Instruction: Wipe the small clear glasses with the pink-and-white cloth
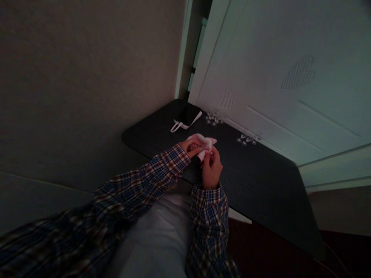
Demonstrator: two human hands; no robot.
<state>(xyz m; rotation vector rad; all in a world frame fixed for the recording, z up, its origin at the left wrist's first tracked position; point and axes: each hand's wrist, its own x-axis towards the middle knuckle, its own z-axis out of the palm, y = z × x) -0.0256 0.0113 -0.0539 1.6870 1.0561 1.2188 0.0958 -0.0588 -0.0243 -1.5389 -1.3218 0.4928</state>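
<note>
Free passage lies over dark tabletop [261,185] from right of centre to lower right; obstacles: left hand [189,148], right hand [212,168] and pink cloth [206,143] at centre, phone [186,115] above centre, wall [92,77] at left, white panel [269,100] at upper right, clear fittings [214,117] along its foot

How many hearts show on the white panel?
2: a small heart low on the panel, and a larger heart up and right of it. Others may lie outside the frame.

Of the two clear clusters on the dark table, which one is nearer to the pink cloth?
The left cluster, beside the phone, is nearer to the cloth; the right cluster lies farther from both.
</note>
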